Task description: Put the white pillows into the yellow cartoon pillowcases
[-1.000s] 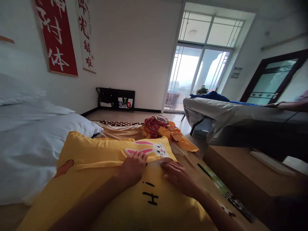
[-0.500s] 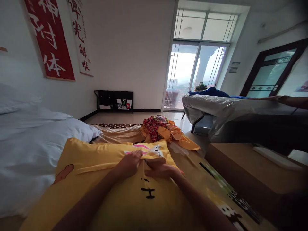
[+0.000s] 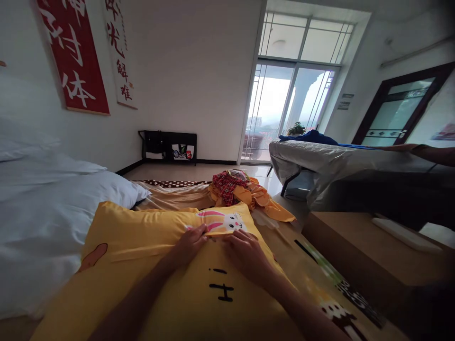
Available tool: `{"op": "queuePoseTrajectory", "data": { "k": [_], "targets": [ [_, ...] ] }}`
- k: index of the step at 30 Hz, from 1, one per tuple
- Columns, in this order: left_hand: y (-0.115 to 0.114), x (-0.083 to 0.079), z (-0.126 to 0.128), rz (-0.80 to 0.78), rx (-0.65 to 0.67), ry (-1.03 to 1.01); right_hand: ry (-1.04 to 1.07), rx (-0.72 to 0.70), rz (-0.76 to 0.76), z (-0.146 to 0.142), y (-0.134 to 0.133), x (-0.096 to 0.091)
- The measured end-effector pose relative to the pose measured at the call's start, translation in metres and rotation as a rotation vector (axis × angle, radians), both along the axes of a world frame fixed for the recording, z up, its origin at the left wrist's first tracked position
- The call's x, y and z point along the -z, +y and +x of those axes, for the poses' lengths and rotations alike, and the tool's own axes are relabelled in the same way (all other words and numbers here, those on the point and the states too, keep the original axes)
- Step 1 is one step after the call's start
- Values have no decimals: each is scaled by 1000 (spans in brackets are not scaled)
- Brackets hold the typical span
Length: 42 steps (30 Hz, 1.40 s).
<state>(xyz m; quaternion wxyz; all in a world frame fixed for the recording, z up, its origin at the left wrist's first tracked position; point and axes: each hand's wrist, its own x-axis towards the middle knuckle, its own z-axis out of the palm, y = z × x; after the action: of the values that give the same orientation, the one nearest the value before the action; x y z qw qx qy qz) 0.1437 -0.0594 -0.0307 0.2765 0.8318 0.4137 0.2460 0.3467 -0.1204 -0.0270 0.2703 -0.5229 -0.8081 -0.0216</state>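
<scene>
A plump yellow pillowcase (image 3: 142,274) with a printed white rabbit and the word "Hi" lies in front of me, filled out like a pillow. My left hand (image 3: 192,241) pinches a raised fold of its fabric just below the rabbit. Close beside it, my right hand (image 3: 245,248) curls its fingers over the same fold, knuckles up. The fingertips of the right hand are partly hidden against the cloth.
White pillows (image 3: 117,189) are heaped at the left. Beyond the pillowcase lies crumpled orange and red plaid cloth (image 3: 231,187). A cardboard box (image 3: 359,241) stands at the right. Behind it, another person's arm (image 3: 426,152) rests on a plastic-covered table (image 3: 320,158).
My right hand has turned from reaching under the fold, thumb on top, to lying knuckles up over it. The fold has flattened and more of the rabbit shows. My left hand stays nearly in place.
</scene>
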Motion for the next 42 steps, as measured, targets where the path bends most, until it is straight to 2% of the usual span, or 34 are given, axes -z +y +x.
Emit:
{"op": "queuePoseTrajectory", "data": {
  "k": [6,8,12,15,18,25,32,37,42],
  "targets": [
    [-5,3,-5,-37,49,-111,97,3,118,-35,15,11],
    [-5,6,-5,-34,61,-153,68,-2,277,-38,18,17],
    [-4,13,-3,31,68,-149,-158,-1,687,-40,12,18],
    [-5,16,0,103,51,-97,-249,-16,780,-40,5,13],
    [-8,17,2,155,48,-34,-229,-18,744,-37,3,12],
    [-15,10,6,177,38,27,18,33,622,-24,6,29],
    [-20,9,8,175,41,20,138,98,503,-15,-1,26],
    [-22,5,7,137,25,7,117,224,329,8,2,27],
    [-22,0,6,89,6,-35,-92,419,191,45,2,28]
  ]
}}
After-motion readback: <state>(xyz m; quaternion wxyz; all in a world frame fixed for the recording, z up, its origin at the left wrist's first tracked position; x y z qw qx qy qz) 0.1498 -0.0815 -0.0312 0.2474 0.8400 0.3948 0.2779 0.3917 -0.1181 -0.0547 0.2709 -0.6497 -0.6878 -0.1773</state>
